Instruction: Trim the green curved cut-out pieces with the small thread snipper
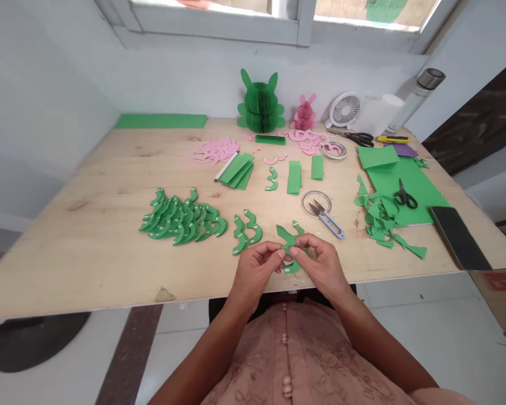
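Note:
Near the table's front edge, my left hand (263, 261) and my right hand (316, 259) pinch a green paper cutout (285, 236) between thumbs and fingers. Its pointed end sticks up above my fingertips; the rest is partly hidden by them. Just beyond and below my hands lie other curved green pieces, one of them a scalloped cutout (293, 268) with a white patch. To the left are a few scalloped green cutouts (253, 226) with small white strips. Further left spreads a large pile of similar green cutouts (181, 218).
Blue-handled thread snips (329, 222) lie by a tape roll (316, 194). Rightward are green scraps (382, 216), small black scissors (405, 197) and a phone (459, 236). Behind stand a green honeycomb paper figure (260, 107), a pink one (305, 114), a fan (344, 109) and a bottle (417, 98).

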Tool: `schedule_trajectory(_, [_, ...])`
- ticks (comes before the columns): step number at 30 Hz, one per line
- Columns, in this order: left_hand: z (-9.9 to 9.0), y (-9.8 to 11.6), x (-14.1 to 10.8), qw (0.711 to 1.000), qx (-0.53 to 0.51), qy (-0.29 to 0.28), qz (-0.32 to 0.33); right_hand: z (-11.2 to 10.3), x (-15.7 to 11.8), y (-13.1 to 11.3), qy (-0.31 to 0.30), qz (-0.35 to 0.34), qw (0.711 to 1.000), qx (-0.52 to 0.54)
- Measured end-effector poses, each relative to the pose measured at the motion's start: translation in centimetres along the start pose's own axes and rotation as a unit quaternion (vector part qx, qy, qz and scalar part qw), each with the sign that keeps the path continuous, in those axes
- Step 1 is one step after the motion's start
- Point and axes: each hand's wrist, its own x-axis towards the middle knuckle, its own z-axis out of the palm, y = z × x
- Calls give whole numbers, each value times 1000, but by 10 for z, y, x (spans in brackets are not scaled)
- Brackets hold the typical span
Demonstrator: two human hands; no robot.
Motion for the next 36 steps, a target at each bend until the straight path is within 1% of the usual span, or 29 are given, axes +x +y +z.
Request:
schedule_trajectory(3, [0, 1, 0, 1000, -1, 3, 0, 1, 0, -2, 9, 13, 1000, 15])
schedule_trajectory(6, [0, 2, 0, 1000, 6, 5, 1, 2, 0, -2, 4, 34, 998, 47])
schedule_trajectory(9, [-2, 1, 1, 1000, 24, -1, 6, 2, 1, 0, -1, 42, 996, 83])
schedule_trajectory(15, [-5, -4, -1, 994, 96, -38, 33, 2, 4, 3, 4, 42, 993, 113])
schedule_trajectory(20, [-6, -7, -4, 988, 141, -49, 52, 3, 4, 3, 9, 55, 992, 118])
schedule_trajectory(24, [-5, -6, -4, 987, 147, -49, 44, 2, 5, 2, 5, 49, 991, 125])
schedule_trajectory(28, [-5, -5, -4, 986, 146, -65, 40, 2, 8, 1, 18, 54, 991, 125])
schedule_trajectory(31, [-4, -5, -4, 987, 144, -66, 40, 4, 10, 2, 25, 61, 990, 124])
schedule_trajectory(36, [-5, -5, -3, 987, 144, -61, 44, 4, 10, 2, 9, 68, 988, 138])
